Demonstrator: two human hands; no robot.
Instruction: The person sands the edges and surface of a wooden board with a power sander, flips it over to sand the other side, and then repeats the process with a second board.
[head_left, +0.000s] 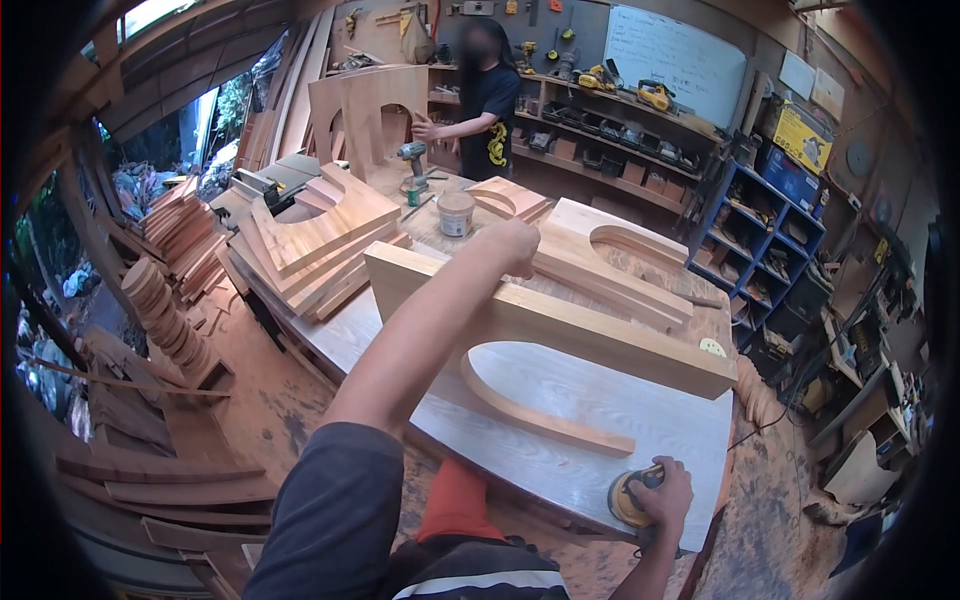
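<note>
A thick pale wooden board point(620, 345) with a curved cut-out stands on its edge on the workbench point(680, 440). My left hand point(508, 248) is closed over its upper edge, with the arm reaching across in front of the board. At the near right corner of the bench, my right hand point(668, 492) wraps around a yellow and black orbital sander point(630, 498), which rests on the bench's light surface. The sander's pad is hidden underneath. One curved leg of the board point(550, 422) extends toward me, short of the sander.
Cut wooden panels point(325, 225) lie stacked at the left. Behind the board are another arched piece point(610, 260), a tub point(456, 214) and a cordless drill point(413, 165). A co-worker point(487, 105) stands at the far side, one hand near an upright panel point(375, 115). A blue shelf point(765, 235) stands right.
</note>
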